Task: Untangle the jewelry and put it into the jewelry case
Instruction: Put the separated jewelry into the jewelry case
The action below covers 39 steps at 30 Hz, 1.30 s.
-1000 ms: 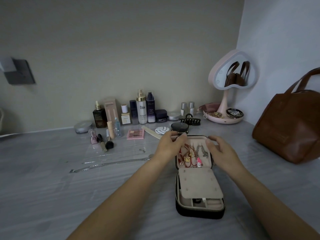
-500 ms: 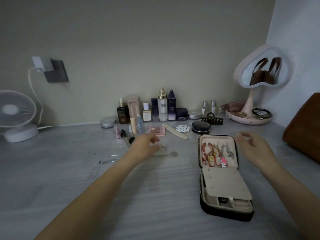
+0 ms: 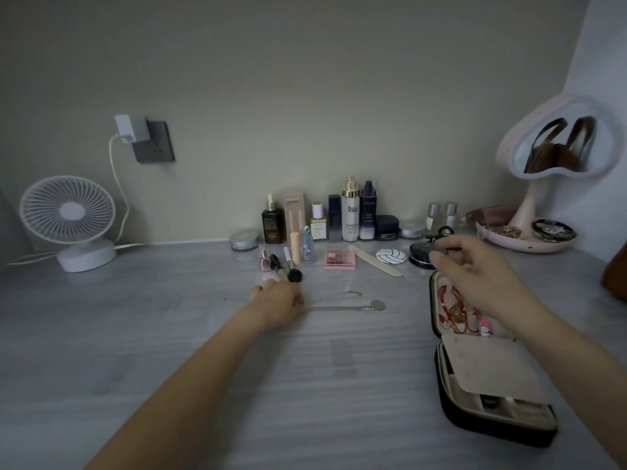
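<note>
A black jewelry case (image 3: 451, 407) lies open at the right of the table. Red cord bracelets and a pink charm (image 3: 454, 313) sit in its beige lid, and a beige flap covers part of the lower half. A silver necklace (image 3: 339, 308) with a round pendant lies stretched on the table left of the case, with a thinner chain (image 3: 353, 293) just behind it. My left hand (image 3: 278, 305) rests on the table over the necklace's left end, fingers reaching forward; no grip shows. My right hand (image 3: 475, 276) hovers above the case lid, fingers loosely curled and holding nothing.
Cosmetic bottles (image 3: 349, 212), brushes (image 3: 288, 266), a pink palette (image 3: 340, 259) and a nail file (image 3: 375, 265) line the back. A white fan (image 3: 68, 215) stands far left. A heart-shaped mirror (image 3: 556, 147) with a trinket dish stands at the right, and a brown bag (image 3: 615, 276) at the edge.
My left hand left the case lid and moved left onto the necklace on the table. My right hand lifted off the case and now hovers above it. The view turned left.
</note>
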Tool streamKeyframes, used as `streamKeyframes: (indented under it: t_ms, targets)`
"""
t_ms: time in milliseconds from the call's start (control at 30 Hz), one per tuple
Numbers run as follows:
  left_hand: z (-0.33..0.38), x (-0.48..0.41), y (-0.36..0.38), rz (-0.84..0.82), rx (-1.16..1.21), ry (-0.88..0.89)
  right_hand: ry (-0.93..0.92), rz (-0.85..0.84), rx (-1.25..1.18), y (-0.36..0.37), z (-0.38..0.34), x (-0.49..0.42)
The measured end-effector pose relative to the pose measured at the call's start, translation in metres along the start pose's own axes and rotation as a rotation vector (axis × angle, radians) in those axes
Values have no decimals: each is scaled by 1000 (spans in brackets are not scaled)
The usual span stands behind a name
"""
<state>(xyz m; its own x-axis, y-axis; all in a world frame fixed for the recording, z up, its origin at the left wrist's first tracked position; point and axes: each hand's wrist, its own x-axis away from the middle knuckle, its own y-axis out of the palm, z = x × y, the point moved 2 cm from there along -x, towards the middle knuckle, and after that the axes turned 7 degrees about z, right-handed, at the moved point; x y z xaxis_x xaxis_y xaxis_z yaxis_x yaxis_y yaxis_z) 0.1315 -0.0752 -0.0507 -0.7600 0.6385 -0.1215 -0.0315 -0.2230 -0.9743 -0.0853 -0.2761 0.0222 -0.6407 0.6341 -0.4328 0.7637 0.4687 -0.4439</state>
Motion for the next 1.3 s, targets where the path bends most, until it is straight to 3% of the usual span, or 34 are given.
streamKeyframes:
  t_ms: [200,367,667,833,1200,1300]
  targets:
    - [3,8,6,29,-79,107,-60,-99,71,31,-10,2]
    - [0,17,3,110,73,109,-39,-205,123,53,-16,2]
    - [1,20,2,23,276,62,-99,-494,367,119,-25,2]
    - [-1,23,-2,37,410,56,-75,-696,292,164,-25,9]
    - [-14,28,-8,37,374,54,-465,-700,785,182,-34,17]
    - [-14,31,-9,35,374,48,-495,-735,904,181,-37,20]
